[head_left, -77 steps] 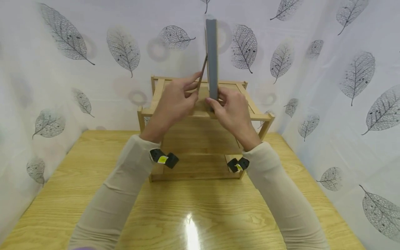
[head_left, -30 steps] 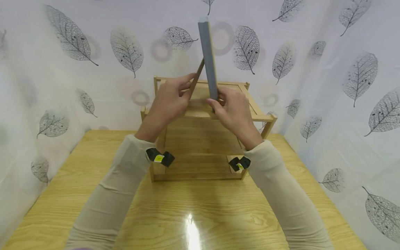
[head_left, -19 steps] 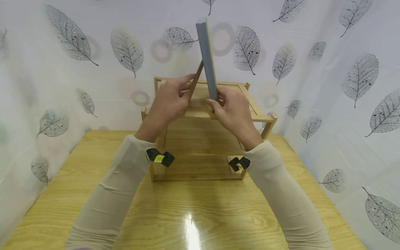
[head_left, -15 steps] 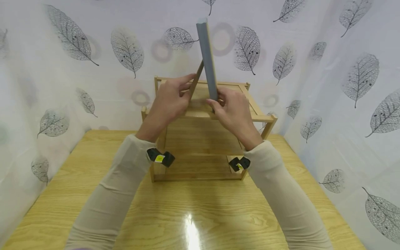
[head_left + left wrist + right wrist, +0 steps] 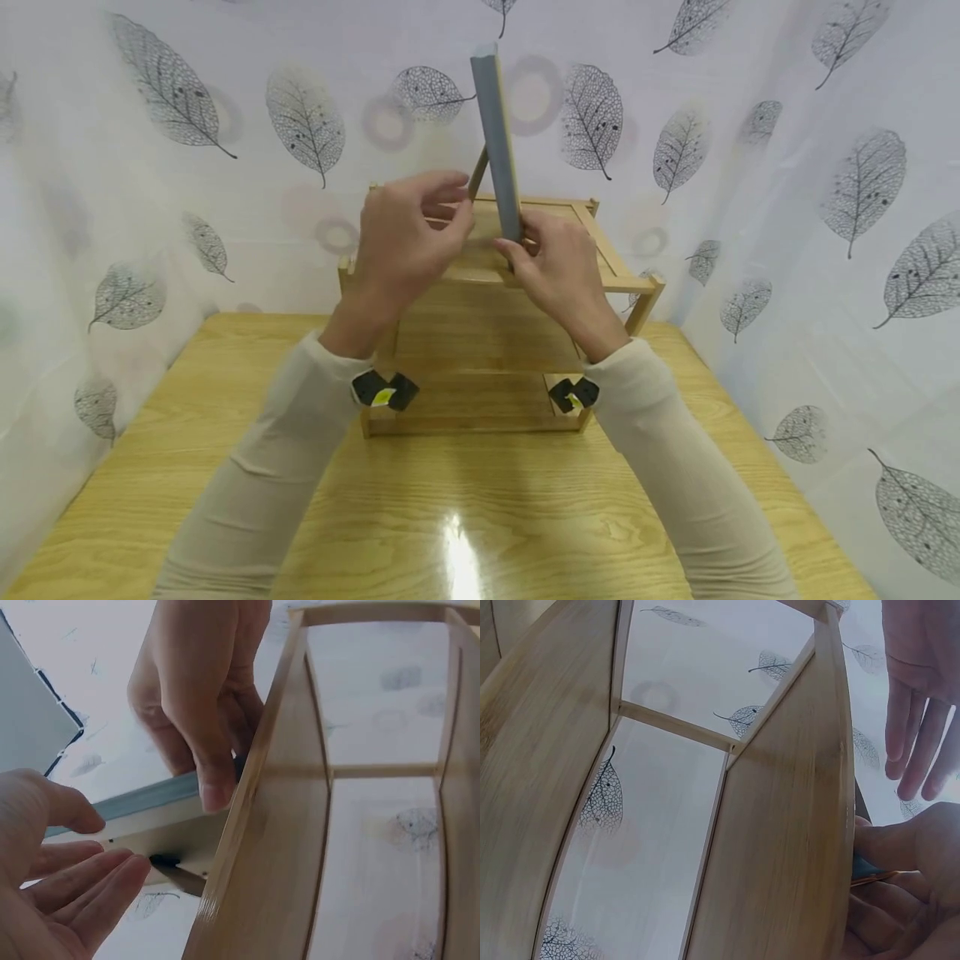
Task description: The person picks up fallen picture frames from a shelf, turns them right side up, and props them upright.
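Note:
A picture frame (image 5: 497, 142) with a blue-grey edge stands edge-on on top of a wooden shelf (image 5: 480, 329), tilted a little to the left. My right hand (image 5: 558, 262) pinches its lower near edge, thumb on one side and fingers on the other. Behind the frame, its brown stand leg (image 5: 478, 173) is swung out to the left. My left hand (image 5: 408, 237) is raised beside the leg with loosely bent fingers. In the left wrist view those fingers (image 5: 97, 889) lie apart from the frame's pale back (image 5: 180, 840), and a dark hinge shows there.
The shelf has a slatted top with raised corner posts (image 5: 652, 287) and open tiers beneath. It stands on a wood-grain table (image 5: 480, 500) with a bright reflection. Leaf-printed white sheeting (image 5: 300, 108) hangs behind and along both sides.
The frame has gone from upright to leaning left, its leg spreading wider. My left hand has since let go of the leg and lifted slightly. My right hand keeps its grip.

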Available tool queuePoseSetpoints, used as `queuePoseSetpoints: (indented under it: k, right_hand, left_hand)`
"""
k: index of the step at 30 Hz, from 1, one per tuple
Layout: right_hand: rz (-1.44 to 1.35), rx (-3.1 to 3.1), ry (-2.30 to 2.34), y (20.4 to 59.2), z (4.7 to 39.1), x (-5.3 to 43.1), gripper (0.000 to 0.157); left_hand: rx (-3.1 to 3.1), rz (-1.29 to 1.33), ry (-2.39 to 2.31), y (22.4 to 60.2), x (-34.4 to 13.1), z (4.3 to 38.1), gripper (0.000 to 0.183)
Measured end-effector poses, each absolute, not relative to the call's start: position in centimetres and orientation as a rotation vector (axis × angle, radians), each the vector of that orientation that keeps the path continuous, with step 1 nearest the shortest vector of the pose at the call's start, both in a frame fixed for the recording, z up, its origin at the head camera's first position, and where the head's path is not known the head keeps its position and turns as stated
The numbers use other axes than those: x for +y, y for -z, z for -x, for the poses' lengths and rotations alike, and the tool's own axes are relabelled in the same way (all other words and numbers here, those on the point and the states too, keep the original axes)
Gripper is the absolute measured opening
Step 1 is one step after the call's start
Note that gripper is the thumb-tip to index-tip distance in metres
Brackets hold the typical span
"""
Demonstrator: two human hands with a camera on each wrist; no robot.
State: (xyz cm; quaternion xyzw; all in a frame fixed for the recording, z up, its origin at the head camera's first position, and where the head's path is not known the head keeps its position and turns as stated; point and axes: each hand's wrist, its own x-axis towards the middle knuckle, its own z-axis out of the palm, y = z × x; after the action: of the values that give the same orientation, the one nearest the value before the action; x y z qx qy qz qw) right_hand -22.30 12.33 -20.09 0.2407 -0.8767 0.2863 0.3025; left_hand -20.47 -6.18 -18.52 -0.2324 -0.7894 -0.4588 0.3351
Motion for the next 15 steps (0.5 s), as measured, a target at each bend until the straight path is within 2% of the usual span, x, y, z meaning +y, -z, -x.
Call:
queuePoseSetpoints:
  k: [2,11,15]
  right_hand:
    - [-0.638,-2.327,-0.760,20.1,22.3,12.3,0.017]
    - [-0.636,-2.337,-0.759,20.0,22.2,12.3,0.020]
    - [-0.629,-2.330,-0.792,20.0,22.1,12.3,0.019]
  left_hand:
    - [-2.049,0.630,1.211,18.6,-5.8,20.4,0.027]
    - [-2.206,0.610,1.347,19.1,-4.4,20.9,0.044]
    - [-2.216,0.616,1.370,19.4,-4.0,21.3,0.044]
